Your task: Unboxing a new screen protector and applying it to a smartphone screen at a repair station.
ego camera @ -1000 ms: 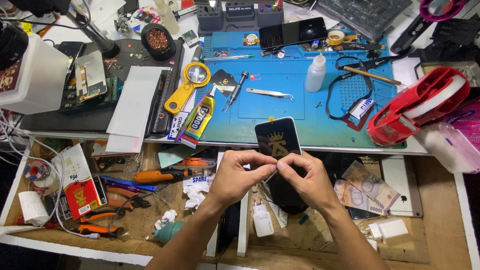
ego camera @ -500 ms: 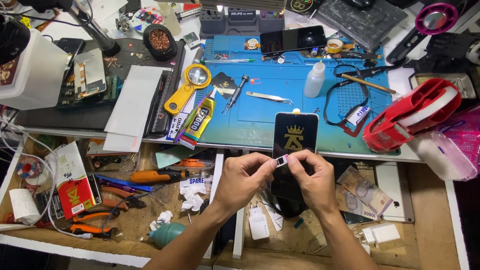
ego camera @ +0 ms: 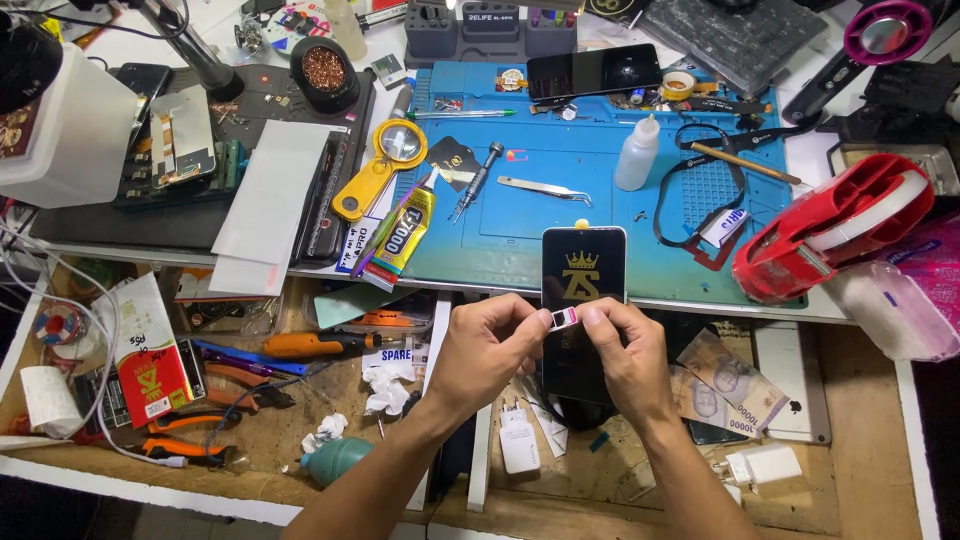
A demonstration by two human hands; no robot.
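Left hand (ego camera: pixel 487 352) – fingers curled in, thumb and forefinger pinched narrow on a small white-and-pink tab (ego camera: pixel 563 319). Right hand (ego camera: pixel 622 350) closed the same way, thumb and forefinger meeting the tab from the other side; the two hands touch at the fingertips.

The tab sits against the front of a black rectangular phone screen panel with a gold crown emblem (ego camera: pixel 583 265). Whether it is stuck to the panel or merely held before it cannot be told – too small.

The panel's lower half is hidden behind both hands; only the upper part shows, over the near edge of the blue silicone work mat (ego camera: pixel 560 205).

Its long axis runs away from the person, top end toward the mat, emblem upright. Silver tweezers (ego camera: pixel 544 189) lie just beyond.
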